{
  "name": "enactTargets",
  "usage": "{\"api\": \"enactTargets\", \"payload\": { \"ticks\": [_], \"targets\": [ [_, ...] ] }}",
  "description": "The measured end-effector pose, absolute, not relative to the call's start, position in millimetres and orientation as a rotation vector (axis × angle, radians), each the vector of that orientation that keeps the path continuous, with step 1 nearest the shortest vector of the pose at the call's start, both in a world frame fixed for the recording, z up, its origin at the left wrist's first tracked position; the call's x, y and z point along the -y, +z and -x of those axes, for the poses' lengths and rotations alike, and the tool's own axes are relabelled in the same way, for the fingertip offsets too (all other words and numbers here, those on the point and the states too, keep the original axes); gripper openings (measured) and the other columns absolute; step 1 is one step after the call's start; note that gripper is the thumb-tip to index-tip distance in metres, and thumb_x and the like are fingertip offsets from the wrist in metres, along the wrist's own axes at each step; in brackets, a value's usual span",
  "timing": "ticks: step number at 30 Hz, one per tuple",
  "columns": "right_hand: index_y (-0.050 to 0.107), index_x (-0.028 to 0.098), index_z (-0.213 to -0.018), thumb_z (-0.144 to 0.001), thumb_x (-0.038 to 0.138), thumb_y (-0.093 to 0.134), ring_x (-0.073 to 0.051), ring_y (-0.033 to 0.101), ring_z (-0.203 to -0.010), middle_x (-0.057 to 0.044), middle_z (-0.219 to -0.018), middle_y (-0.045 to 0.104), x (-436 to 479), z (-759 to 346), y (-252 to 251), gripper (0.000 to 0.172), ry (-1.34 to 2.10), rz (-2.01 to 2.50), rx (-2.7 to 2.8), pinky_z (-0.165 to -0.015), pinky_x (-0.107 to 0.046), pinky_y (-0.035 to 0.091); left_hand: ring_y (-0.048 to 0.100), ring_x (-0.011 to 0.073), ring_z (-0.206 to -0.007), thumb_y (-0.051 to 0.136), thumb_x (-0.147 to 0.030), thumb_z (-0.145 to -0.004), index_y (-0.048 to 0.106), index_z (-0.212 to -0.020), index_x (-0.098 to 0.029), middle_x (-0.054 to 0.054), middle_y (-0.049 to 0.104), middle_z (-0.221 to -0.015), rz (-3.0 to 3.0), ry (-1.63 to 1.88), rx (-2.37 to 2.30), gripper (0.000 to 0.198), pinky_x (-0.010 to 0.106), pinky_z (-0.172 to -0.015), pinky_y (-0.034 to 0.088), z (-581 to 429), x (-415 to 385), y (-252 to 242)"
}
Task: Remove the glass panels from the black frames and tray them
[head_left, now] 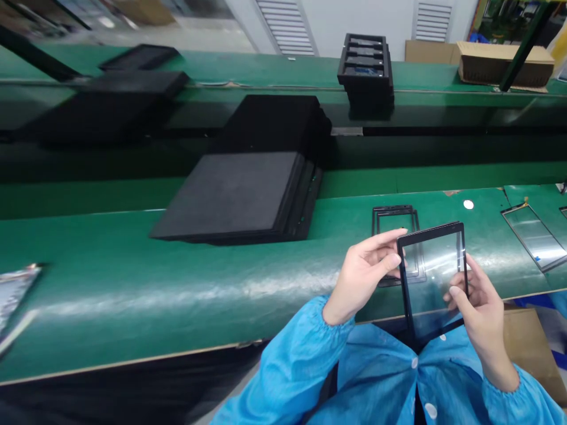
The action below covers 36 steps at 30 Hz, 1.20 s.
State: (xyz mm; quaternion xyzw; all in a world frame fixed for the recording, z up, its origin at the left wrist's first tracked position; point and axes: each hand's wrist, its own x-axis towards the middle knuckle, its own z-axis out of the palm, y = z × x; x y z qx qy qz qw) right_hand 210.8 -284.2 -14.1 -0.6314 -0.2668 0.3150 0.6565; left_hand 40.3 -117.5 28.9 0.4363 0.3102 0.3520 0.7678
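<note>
Between my two hands I hold a tablet-sized glass panel with a black frame (432, 286), tilted up in front of my chest. Through its clear middle my blue coat shows. My left hand (370, 265) pinches the left edge near the top corner, thumb on the near face. On the right edge, my right hand (476, 304) grips with its thumb in front and its fingers behind the glass. Just beyond the panel, several thin black frames (392, 210) lie on the green table, partly hidden by the panel and my left hand.
A stack of black foam sheets (239, 192) stands left of my hands. Black trays (365, 71) are piled on the far shelf, near an open cardboard box (505, 65). At right lies a clear panel (535, 236); a blurred flat item (15, 295) is at far left.
</note>
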Motion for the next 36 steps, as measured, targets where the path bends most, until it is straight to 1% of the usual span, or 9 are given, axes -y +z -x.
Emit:
{"api": "enactTargets", "payload": {
  "ticks": [17, 20, 23, 24, 26, 28, 30, 33, 36],
  "targets": [
    [0.053, 0.035, -0.161, -0.1, 0.026, 0.07, -0.014, 0.071, -0.071, -0.002, -0.1, 0.071, 289, -210, -14, 0.064, 0.681, 1.561, 0.747, -0.055, -0.025, 0.062, 0.081, 0.0239, -0.089, 0.093, -0.035, -0.077, 0.08, -0.128, -0.021, 0.011, 0.083, -0.108, -0.938, 0.754, -0.78, 0.054, 0.021, -0.057, 0.063, -46, 116, 26],
    [0.064, 0.031, -0.152, -0.098, 0.03, 0.073, -0.023, 0.073, -0.101, -0.009, -0.119, 0.071, 285, -217, -13, 0.055, 0.411, 1.715, 0.924, -0.082, -0.038, 0.067, 0.083, 0.0266, -0.09, 0.091, -0.034, -0.078, 0.08, -0.128, -0.018, 0.013, 0.085, -0.107, -0.969, 0.746, -0.822, 0.054, 0.022, -0.058, 0.063, -46, 117, 28],
    [0.064, 0.029, -0.151, -0.097, 0.032, 0.074, -0.031, 0.063, -0.135, -0.014, -0.147, 0.063, 274, -231, -4, 0.056, 0.287, 1.735, 0.954, -0.11, -0.052, 0.057, 0.084, 0.026, -0.083, 0.091, -0.032, -0.078, 0.083, -0.123, -0.015, 0.011, 0.086, -0.091, -1.037, 0.732, -0.842, 0.048, 0.021, -0.057, 0.062, -43, 119, 31],
    [0.062, 0.029, -0.153, -0.099, 0.034, 0.072, -0.031, 0.066, -0.134, -0.014, -0.148, 0.065, 270, -236, 1, 0.056, 0.355, 1.683, 0.919, -0.11, -0.051, 0.058, 0.084, 0.0262, -0.082, 0.091, -0.031, -0.078, 0.083, -0.122, -0.015, 0.011, 0.086, -0.087, -1.058, 0.719, -0.843, 0.047, 0.021, -0.057, 0.061, -42, 120, 32],
    [0.064, 0.028, -0.15, -0.101, 0.038, 0.069, -0.028, 0.078, -0.112, -0.013, -0.129, 0.078, 262, -245, 11, 0.051, 0.567, 1.549, 0.828, -0.095, -0.045, 0.066, 0.085, 0.0271, -0.082, 0.091, -0.029, -0.078, 0.084, -0.119, -0.014, 0.01, 0.085, -0.083, -1.084, 0.684, -0.84, 0.045, 0.021, -0.058, 0.061, -41, 122, 35],
    [0.075, 0.025, -0.134, -0.099, 0.042, 0.072, -0.025, 0.083, -0.083, -0.008, -0.097, 0.085, 256, -249, 20, 0.039, 0.73, 1.455, 0.741, -0.076, -0.038, 0.069, 0.085, 0.0277, -0.082, 0.091, -0.029, -0.077, 0.085, -0.118, -0.014, 0.01, 0.085, -0.082, -1.097, 0.652, -0.837, 0.044, 0.022, -0.06, 0.063, -40, 125, 37],
    [0.081, 0.023, -0.114, -0.095, 0.042, 0.078, -0.023, 0.082, -0.068, -0.005, -0.079, 0.084, 251, -247, 27, 0.028, 0.775, 1.417, 0.676, -0.067, -0.034, 0.068, 0.085, 0.0272, -0.081, 0.091, -0.03, -0.078, 0.085, -0.117, -0.014, 0.01, 0.086, -0.084, -1.117, 0.636, -0.837, 0.043, 0.024, -0.063, 0.065, -37, 127, 37],
    [0.083, 0.021, -0.097, -0.09, 0.039, 0.082, -0.021, 0.081, -0.061, -0.004, -0.075, 0.084, 249, -240, 34, 0.019, 0.744, 1.403, 0.606, -0.064, -0.03, 0.067, 0.084, 0.0251, -0.077, 0.09, -0.032, -0.079, 0.084, -0.12, -0.014, 0.011, 0.086, -0.083, -1.171, 0.63, -0.846, 0.045, 0.026, -0.068, 0.066, -32, 128, 34],
    [0.082, 0.021, -0.093, -0.089, 0.035, 0.082, -0.02, 0.08, -0.057, -0.004, -0.073, 0.084, 250, -235, 37, 0.015, 0.715, 1.403, 0.582, -0.061, -0.029, 0.067, 0.083, 0.0252, -0.072, 0.086, -0.038, -0.085, 0.082, -0.126, -0.012, 0.013, 0.085, -0.083, -1.268, 0.616, -0.857, 0.049, 0.03, -0.068, 0.068, -27, 128, 32]
  ]
}}
